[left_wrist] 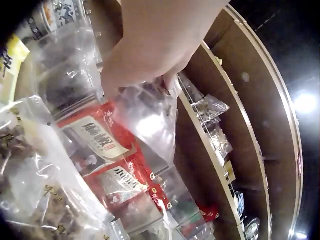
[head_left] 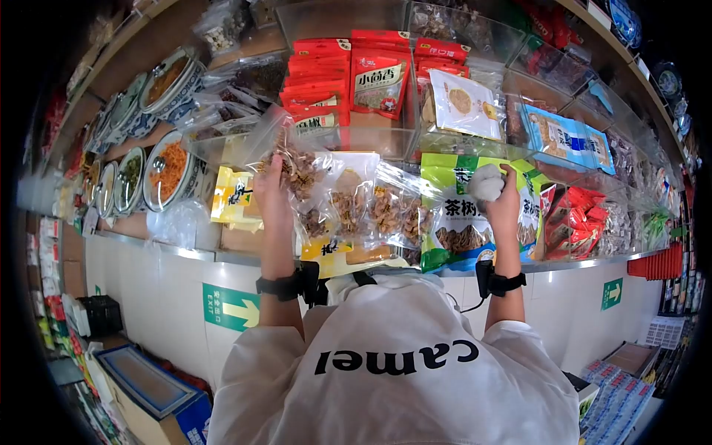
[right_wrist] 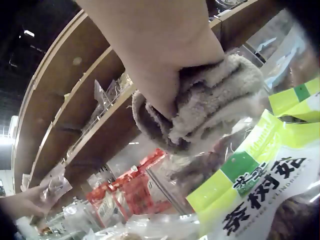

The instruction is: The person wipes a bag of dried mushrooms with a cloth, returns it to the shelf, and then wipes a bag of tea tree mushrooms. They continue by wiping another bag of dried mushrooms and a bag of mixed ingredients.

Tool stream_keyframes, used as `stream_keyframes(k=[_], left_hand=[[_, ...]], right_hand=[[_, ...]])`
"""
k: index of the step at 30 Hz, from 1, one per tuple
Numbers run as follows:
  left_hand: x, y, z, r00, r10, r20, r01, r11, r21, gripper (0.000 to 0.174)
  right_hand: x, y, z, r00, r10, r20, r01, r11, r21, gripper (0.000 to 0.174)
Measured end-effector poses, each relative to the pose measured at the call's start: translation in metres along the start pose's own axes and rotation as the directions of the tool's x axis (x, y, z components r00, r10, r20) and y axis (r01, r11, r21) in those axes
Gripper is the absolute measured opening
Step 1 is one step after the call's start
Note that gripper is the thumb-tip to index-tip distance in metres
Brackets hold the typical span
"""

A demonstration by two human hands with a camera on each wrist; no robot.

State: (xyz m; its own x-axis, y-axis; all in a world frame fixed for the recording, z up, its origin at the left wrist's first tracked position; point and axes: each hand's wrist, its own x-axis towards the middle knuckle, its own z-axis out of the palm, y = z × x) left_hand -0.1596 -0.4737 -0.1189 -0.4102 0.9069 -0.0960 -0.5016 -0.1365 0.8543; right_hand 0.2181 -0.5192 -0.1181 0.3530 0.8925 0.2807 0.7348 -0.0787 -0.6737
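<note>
My left hand (head_left: 270, 191) pinches a clear plastic bag (head_left: 302, 175) of brown dried pieces near its top. In the left wrist view, the bag's clear plastic (left_wrist: 150, 122) hangs below the fingers, in front of red spice packets (left_wrist: 97, 142). Bunched in my right hand (head_left: 505, 208) is a greyish-white cloth (head_left: 487, 182), held above green-and-white bags (head_left: 463, 215) of dried mushrooms. The right wrist view shows the cloth's fluffy folds (right_wrist: 217, 97) around my fingers, which are partly hidden. More clear bags (head_left: 352, 196) of dried pieces lie between my hands.
Clear plastic dividers (head_left: 363, 139) split the display. Red packets (head_left: 315, 74) stand behind, with a white packet (head_left: 465, 104) and a blue packet (head_left: 567, 139) to the right. Lidded bowls (head_left: 172, 170) sit at left. Yellow packets (head_left: 236, 194) lie near the front edge. Wooden shelves (left_wrist: 240, 110) rise behind.
</note>
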Motion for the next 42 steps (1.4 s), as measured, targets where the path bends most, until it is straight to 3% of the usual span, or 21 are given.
stream_keyframes(k=[1,3,5,7,8,12,16,19,21,22,24,25,27,31,33,34,37,38,41,42], left_hand=[[-0.004,0.0,0.002,1.0,-0.003,-0.001,0.003,0.999,0.037,0.039],[-0.005,-0.001,0.001,1.0,-0.01,-0.004,0.01,0.999,0.048,0.043],[-0.003,-0.006,-0.004,0.999,-0.031,0.011,0.03,0.997,0.07,0.045],[-0.003,-0.008,-0.003,0.999,-0.042,0.015,0.041,0.997,0.062,0.045],[-0.003,-0.008,-0.002,0.998,-0.052,0.02,0.051,0.997,0.055,0.046],[-0.005,-0.008,0.006,0.999,-0.044,0.023,0.042,0.996,0.074,0.045],[-0.01,-0.009,0.013,0.996,-0.074,0.056,0.068,0.993,0.098,0.041],[-0.009,-0.014,0.017,0.991,-0.063,0.118,0.048,0.99,0.132,0.04],[-0.009,-0.021,0.02,0.986,-0.049,0.16,0.023,0.987,0.157,0.04],[-0.009,-0.025,0.024,0.979,-0.035,0.199,-0.005,0.981,0.196,0.04],[-0.01,-0.023,0.04,0.957,0.004,0.289,-0.077,0.967,0.242,0.041],[-0.011,-0.022,0.046,0.951,0.041,0.306,-0.112,0.969,0.221,0.041],[-0.01,-0.022,0.057,0.894,-0.065,0.443,-0.074,0.955,0.288,0.042],[-0.014,0.002,0.087,0.838,-0.061,0.543,-0.128,0.944,0.304,0.036],[-0.011,0.015,0.099,0.822,-0.054,0.568,-0.163,0.932,0.323,0.036],[-0.005,0.015,0.105,0.804,-0.008,0.594,-0.174,0.953,0.248,0.035],[0.014,0.034,0.128,0.77,-0.012,0.638,-0.269,0.9,0.342,0.034],[0.023,0.039,0.137,0.737,0.037,0.675,-0.325,0.895,0.305,0.033],[0.054,0.053,0.161,0.68,0.121,0.723,-0.419,0.874,0.247,0.032],[0.059,0.061,0.171,0.661,0.15,0.735,-0.415,0.889,0.192,0.031]], right_hand=[[-0.001,0.004,0.002,1.0,0.001,0.001,-0.001,1.0,0.0,0.059],[-0.002,0.017,0.008,0.978,-0.207,-0.001,0.193,0.918,-0.347,0.062],[-0.006,0.037,0.016,0.985,-0.149,0.089,0.171,0.919,-0.354,0.07],[-0.014,0.047,0.021,0.952,-0.173,0.252,0.287,0.795,-0.535,0.083],[-0.016,0.052,0.023,0.933,-0.052,0.356,0.227,0.852,-0.471,0.096],[-0.017,0.042,0.025,0.878,0.081,0.471,0.197,0.836,-0.513,0.099],[-0.014,0.028,0.024,0.893,0.083,0.443,0.17,0.849,-0.501,0.098],[-0.005,0.01,0.02,0.887,0.032,0.46,0.21,0.86,-0.465,0.092],[0.003,-0.003,0.019,0.861,-0.174,0.478,0.322,0.914,-0.246,0.079],[0.004,-0.015,0.016,0.864,-0.181,0.47,0.325,0.913,-0.245,0.079],[0.012,-0.051,0.013,0.803,-0.209,0.559,0.177,0.978,0.111,0.068],[0.017,-0.067,0.014,0.789,-0.243,0.564,0.187,0.97,0.156,0.067],[0.028,-0.097,0.01,0.729,-0.393,0.56,0.312,0.919,0.239,0.074],[0.05,-0.149,0.001,0.768,-0.45,0.455,0.318,0.885,0.339,0.08],[0.066,-0.161,0.004,0.747,-0.584,0.316,0.494,0.807,0.323,0.085],[0.075,-0.167,0.005,0.738,-0.6,0.307,0.509,0.795,0.33,0.085],[0.105,-0.184,0.005,0.674,-0.663,0.325,0.588,0.748,0.307,0.049],[0.115,-0.193,0.002,0.686,-0.645,0.336,0.579,0.764,0.285,0.031],[0.148,-0.21,-0.004,0.678,-0.626,0.386,0.533,0.78,0.328,0.025],[0.155,-0.217,-0.004,0.708,-0.596,0.379,0.437,0.791,0.427,0.02]])
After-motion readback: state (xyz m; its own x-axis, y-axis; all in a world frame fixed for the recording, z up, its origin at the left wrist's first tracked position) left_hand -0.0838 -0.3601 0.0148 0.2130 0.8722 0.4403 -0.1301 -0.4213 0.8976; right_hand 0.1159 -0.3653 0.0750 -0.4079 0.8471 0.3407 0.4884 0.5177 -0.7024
